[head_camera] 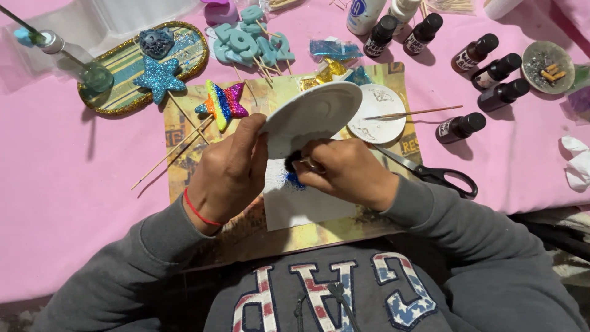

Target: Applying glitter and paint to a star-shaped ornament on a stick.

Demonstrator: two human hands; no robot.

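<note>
Left hand [230, 169], wrist bent, tilts a white foam plate [313, 114] in a closed grip; right hand [344, 172] pinches a small dark brush [292, 161] w/ blue glitter over white paper [301, 206].

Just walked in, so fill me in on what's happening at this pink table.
A person in a grey sweatshirt is doing glitter crafts. The left hand tilts a white plate over a white paper dusted with blue glitter. The right hand holds something small and dark under the plate's edge; what it is cannot be told. A rainbow star on a stick lies nearby, scissors sit by the right wrist, and dark bottles stand beyond.
</note>
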